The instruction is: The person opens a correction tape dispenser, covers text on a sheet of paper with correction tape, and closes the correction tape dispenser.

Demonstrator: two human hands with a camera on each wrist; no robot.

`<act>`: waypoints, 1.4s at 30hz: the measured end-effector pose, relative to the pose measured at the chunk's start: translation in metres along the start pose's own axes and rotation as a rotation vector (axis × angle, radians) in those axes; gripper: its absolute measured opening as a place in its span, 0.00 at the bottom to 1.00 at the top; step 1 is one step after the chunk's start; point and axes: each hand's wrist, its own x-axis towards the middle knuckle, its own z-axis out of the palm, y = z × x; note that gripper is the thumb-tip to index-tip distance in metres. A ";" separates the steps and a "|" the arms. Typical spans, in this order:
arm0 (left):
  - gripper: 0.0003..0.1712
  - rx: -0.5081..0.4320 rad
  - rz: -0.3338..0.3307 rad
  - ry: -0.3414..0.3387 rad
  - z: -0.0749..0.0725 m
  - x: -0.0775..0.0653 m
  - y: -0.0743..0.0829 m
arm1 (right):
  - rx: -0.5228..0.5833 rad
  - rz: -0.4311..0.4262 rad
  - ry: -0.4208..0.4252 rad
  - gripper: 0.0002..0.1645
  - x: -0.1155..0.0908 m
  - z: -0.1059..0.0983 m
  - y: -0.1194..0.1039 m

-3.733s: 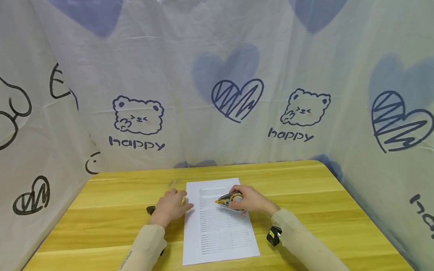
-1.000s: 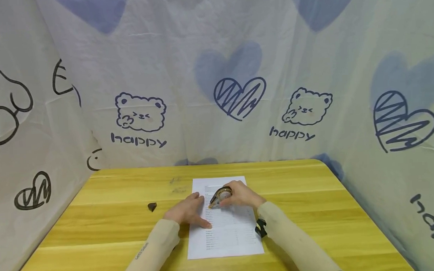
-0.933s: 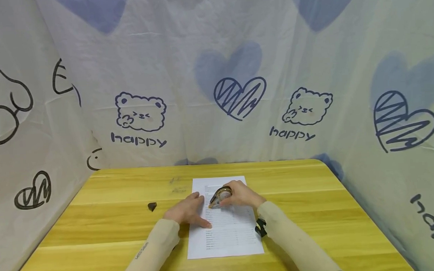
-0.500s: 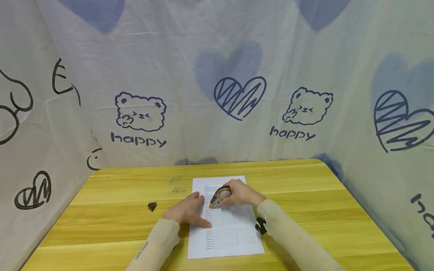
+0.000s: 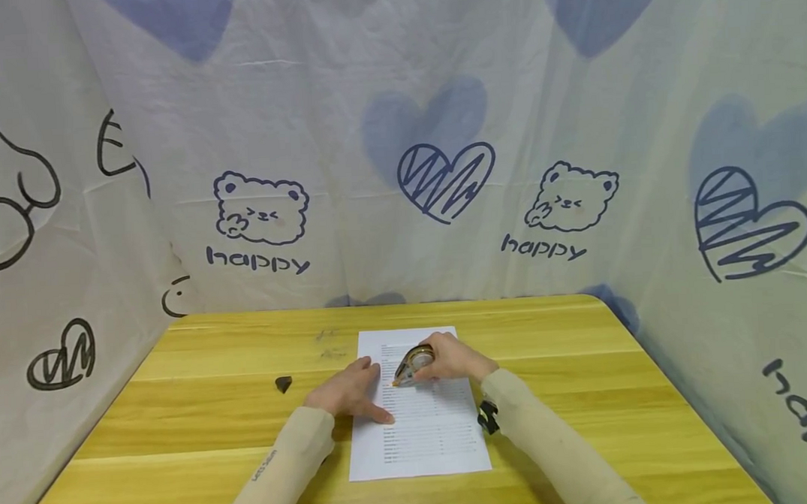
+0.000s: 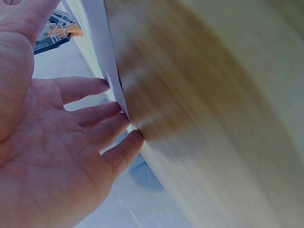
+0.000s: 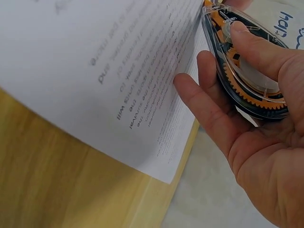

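Observation:
A printed sheet of paper (image 5: 419, 447) lies on the wooden table, its long side running away from me. My right hand (image 5: 452, 357) grips a correction tape dispenser (image 5: 413, 363) with a clear case and orange gears, thumb along its side in the right wrist view. The orange tip (image 5: 394, 384) points down at the paper, right at a printed line near the left margin. My left hand (image 5: 345, 394) rests with spread fingers on the paper's left edge; in the left wrist view its fingertips (image 6: 135, 137) touch the edge and the table.
A small dark cap-like piece (image 5: 284, 383) lies on the table (image 5: 201, 426) left of my left hand. A black strap device (image 5: 488, 417) shows under my right wrist. White cloth walls (image 5: 348, 232) with drawings stand behind and at both sides.
Earlier, my left hand slid onto the paper, uncovering the dark piece, and the sheet shifted right. The dispenser tip came down to the left margin, and lately has moved slightly right.

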 end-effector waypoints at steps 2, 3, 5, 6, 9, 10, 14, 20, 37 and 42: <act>0.62 -0.001 0.002 0.001 0.000 0.000 0.000 | 0.013 0.005 -0.003 0.16 0.000 0.000 0.001; 0.62 -0.001 0.003 0.003 -0.001 -0.001 0.000 | 0.017 0.010 -0.004 0.16 0.000 -0.001 0.001; 0.62 -0.001 0.005 0.005 -0.001 -0.001 0.000 | 0.026 0.021 -0.008 0.15 0.000 -0.001 0.002; 0.62 0.002 0.006 0.005 0.000 0.000 0.000 | 0.026 0.021 -0.010 0.15 -0.001 -0.001 0.002; 0.62 0.001 0.011 0.005 0.001 0.000 0.000 | 0.032 0.024 -0.019 0.15 -0.002 -0.002 0.003; 0.62 0.002 0.011 0.004 0.002 0.001 -0.001 | 0.035 0.028 -0.023 0.15 -0.002 -0.002 0.003; 0.63 0.004 0.019 0.009 0.003 0.002 -0.001 | 0.034 0.039 -0.023 0.14 -0.003 -0.004 0.004; 0.62 0.005 0.020 0.013 0.002 0.001 0.000 | 0.037 0.062 -0.023 0.13 -0.004 -0.006 0.005; 0.63 -0.017 -0.005 0.017 0.001 0.000 0.001 | 0.109 0.078 -0.050 0.11 -0.008 -0.009 0.012; 0.63 -0.022 -0.011 0.008 0.002 0.000 0.000 | 0.123 0.087 -0.049 0.12 -0.010 -0.010 0.013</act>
